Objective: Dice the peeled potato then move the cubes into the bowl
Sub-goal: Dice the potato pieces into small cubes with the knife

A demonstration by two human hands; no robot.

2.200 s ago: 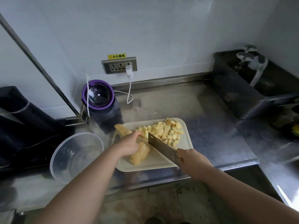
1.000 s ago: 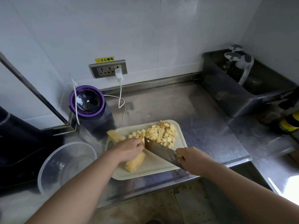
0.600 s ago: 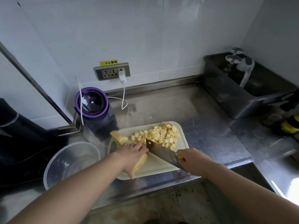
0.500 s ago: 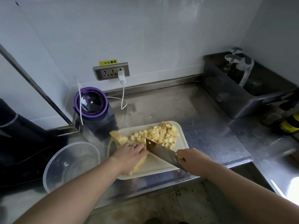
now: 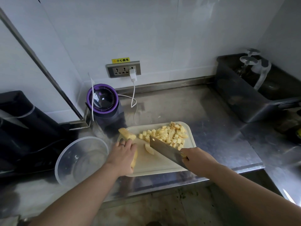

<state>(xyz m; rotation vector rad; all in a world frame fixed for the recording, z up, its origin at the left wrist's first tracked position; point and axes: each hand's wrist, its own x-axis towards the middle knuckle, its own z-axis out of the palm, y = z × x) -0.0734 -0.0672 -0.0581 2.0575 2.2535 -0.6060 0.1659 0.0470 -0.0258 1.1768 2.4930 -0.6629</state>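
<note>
A white cutting board [image 5: 162, 163] lies on the steel counter. A pile of potato cubes [image 5: 169, 134] covers its far right part. My left hand [image 5: 123, 154] holds a long potato piece [image 5: 134, 160] down near the board's left edge. A freshly cut slice [image 5: 149, 148] lies between that piece and the cleaver [image 5: 164, 150]. My right hand [image 5: 195, 158] grips the cleaver's handle, and the blade points up-left over the board. Another potato chunk [image 5: 127, 134] sits at the board's far left corner. A clear plastic bowl [image 5: 65, 159] stands left of the board.
A purple-rimmed appliance [image 5: 102, 100] stands behind the board, its white cable [image 5: 134, 95] plugged into the wall socket. A dark tub [image 5: 241, 95] with glassware sits at the right. Dark equipment [image 5: 21, 121] fills the left. The counter's front edge runs just below the board.
A slice has come off the long potato piece and lies apart from it. My left hand slid back along the piece, and the cleaver moved right of the slice.
</note>
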